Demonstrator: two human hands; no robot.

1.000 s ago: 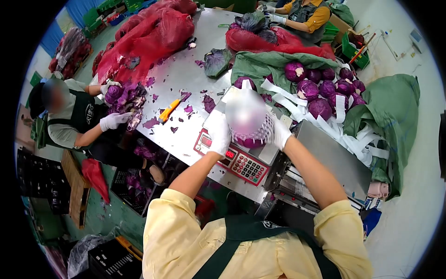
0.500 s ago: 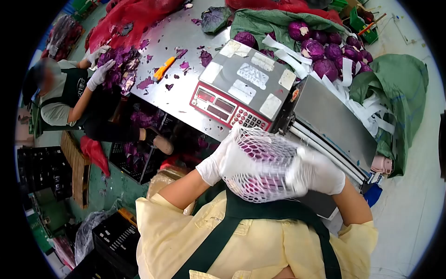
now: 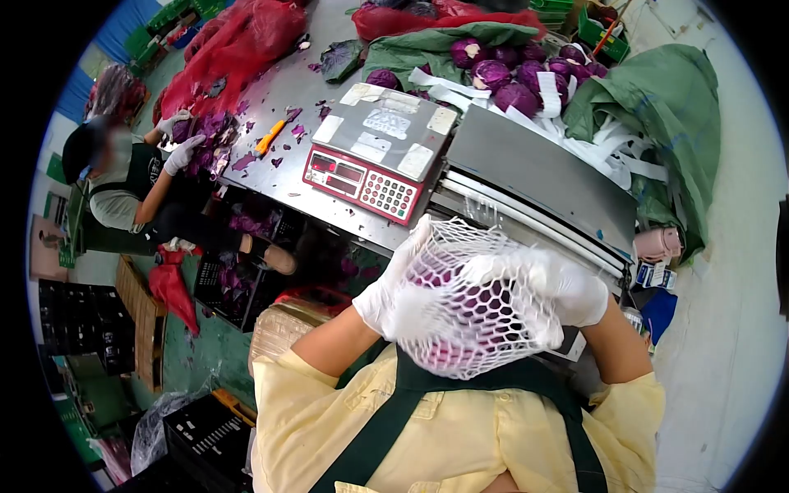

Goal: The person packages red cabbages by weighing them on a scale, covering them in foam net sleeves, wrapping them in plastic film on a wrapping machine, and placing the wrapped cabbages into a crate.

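Observation:
In front of my chest, a red cabbage point(image 3: 491, 301) shows purple through the mesh of a white foam net point(image 3: 472, 355). My left hand point(image 3: 401, 289), in a white glove, is closed around the left side of the netted cabbage, and some mesh overlaps its fingers. From the right, my right hand point(image 3: 567, 287), also gloved, grips the net with its fingers bent over the upper side. The net is stretched wide around the cabbage. Part of the cabbage is hidden by the gloves and mesh.
Ahead are a scale point(image 3: 370, 156) and a wrapping machine point(image 3: 542, 160) with a roller bar. Several red cabbages point(image 3: 516, 99) lie on green cloth beside white foam nets point(image 3: 608, 140). A yellow knife point(image 3: 269, 138) rests on the metal table. At left, a co-worker point(image 3: 123, 181) handles purple leaves.
My right hand has moved inward over the net from its right end. The net looks more spread around the cabbage. The head view has shifted, moving the scale left in view.

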